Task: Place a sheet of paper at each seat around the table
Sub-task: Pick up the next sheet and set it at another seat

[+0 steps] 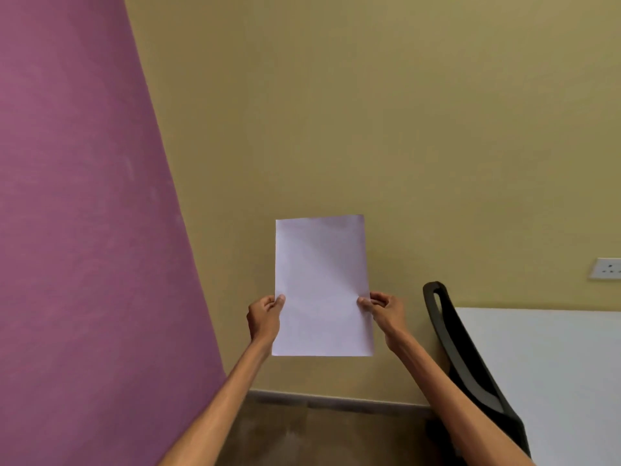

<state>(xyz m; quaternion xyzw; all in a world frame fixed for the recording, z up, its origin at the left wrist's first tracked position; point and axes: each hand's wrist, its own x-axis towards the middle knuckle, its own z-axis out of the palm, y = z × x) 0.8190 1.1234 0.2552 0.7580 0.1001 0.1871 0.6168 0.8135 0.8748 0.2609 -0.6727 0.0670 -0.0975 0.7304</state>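
Observation:
I hold blank white paper [321,284] upright in front of me, in the middle of the view; whether it is one sheet or several I cannot tell. My left hand [264,317] pinches its left edge, thumb on the front. My right hand [383,309] pinches its right edge at about the same height. The white table [551,371] lies at the lower right, apart from the paper. A black chair back [467,361] stands at the table's near left edge.
A purple wall [84,230] fills the left side and a yellow wall [369,112] is straight ahead. A wall socket [606,268] sits above the table at the right edge. Brown floor [319,435] shows below the paper.

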